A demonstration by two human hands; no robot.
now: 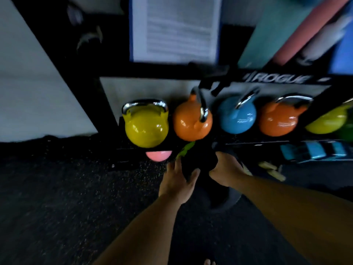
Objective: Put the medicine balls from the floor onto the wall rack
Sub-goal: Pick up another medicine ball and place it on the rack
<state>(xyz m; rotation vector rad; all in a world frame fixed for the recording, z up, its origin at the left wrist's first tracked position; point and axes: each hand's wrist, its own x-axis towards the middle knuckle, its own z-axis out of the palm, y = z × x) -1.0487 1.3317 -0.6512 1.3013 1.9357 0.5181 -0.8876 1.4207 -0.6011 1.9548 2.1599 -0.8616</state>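
Observation:
A black medicine ball point(196, 161) with a green stripe sits low in front of the black wall rack point(277, 79). My left hand point(177, 180) presses flat on the ball's left side with fingers spread, and my right hand point(225, 169) clasps its right side, so the ball is held between both palms. Below it, a second dark round ball point(223, 199) rests on the floor, partly hidden by my hands. The picture is blurred by motion.
A row of kettlebells fills the rack's low shelf: yellow point(146, 127), orange point(192, 123), blue point(236, 115), orange point(278, 119). A pink ball point(158, 156) lies under the shelf. Blue gear point(313, 151) and wooden pieces point(271, 170) are at right. The floor is dark rubber point(66, 197).

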